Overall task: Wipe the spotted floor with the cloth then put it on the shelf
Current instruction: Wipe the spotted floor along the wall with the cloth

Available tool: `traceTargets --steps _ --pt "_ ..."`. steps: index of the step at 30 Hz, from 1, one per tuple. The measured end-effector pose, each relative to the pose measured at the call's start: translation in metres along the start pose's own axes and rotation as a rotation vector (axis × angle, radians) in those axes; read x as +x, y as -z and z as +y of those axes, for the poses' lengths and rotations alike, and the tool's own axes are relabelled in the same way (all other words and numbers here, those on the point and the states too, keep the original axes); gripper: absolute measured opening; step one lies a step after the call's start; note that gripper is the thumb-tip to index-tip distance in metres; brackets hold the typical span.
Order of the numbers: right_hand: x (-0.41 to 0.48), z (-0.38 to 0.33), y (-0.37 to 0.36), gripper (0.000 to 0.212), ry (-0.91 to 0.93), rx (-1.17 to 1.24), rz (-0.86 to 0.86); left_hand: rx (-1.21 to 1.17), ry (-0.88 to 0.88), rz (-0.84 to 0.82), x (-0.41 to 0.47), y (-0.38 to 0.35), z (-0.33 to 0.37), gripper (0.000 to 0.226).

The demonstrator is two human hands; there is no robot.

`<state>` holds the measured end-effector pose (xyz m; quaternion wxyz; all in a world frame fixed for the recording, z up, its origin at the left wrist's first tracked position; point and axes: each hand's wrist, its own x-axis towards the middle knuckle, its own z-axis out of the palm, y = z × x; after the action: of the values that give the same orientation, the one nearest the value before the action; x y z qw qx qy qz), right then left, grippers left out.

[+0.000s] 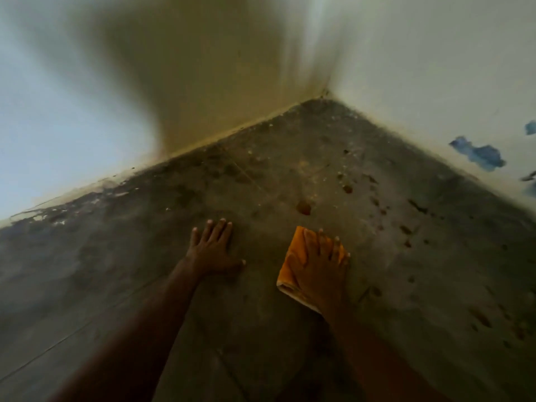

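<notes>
Cloth of orange colour lies flat on the floor, folded, and your right hand presses on top of it with the palm down and the fingers spread wide, not curled around it. The cloth shows on the left side of this hand and between the fingers; its folded edge comes out near your wrist. Your left hand rests flat on the bare floor just beside, to the left, fingers open, holding nothing and not touching the cloth. The floor is dark and dirty, with brown spots ahead of the cloth and more of them to the right. Two pale walls meet in the corner beyond; the right wall has blue patches.
</notes>
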<state>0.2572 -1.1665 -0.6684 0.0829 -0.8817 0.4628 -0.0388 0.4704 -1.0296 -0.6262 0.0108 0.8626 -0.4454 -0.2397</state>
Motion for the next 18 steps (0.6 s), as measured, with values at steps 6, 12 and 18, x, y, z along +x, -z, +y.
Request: traceTargets --steps 6,12,18 --pt "0.16 0.0 0.005 0.081 0.075 -0.044 -0.043 -0.081 0.133 0.04 0.044 -0.023 0.013 0.125" --pt "0.19 -0.089 -0.007 0.075 0.565 -0.061 -0.169 -0.163 0.222 0.051 0.047 -0.019 0.02 0.137" --pt "0.159 -0.032 0.003 0.076 0.906 -0.094 -0.224 -0.197 0.268 0.071 0.035 -0.005 0.031 0.15"
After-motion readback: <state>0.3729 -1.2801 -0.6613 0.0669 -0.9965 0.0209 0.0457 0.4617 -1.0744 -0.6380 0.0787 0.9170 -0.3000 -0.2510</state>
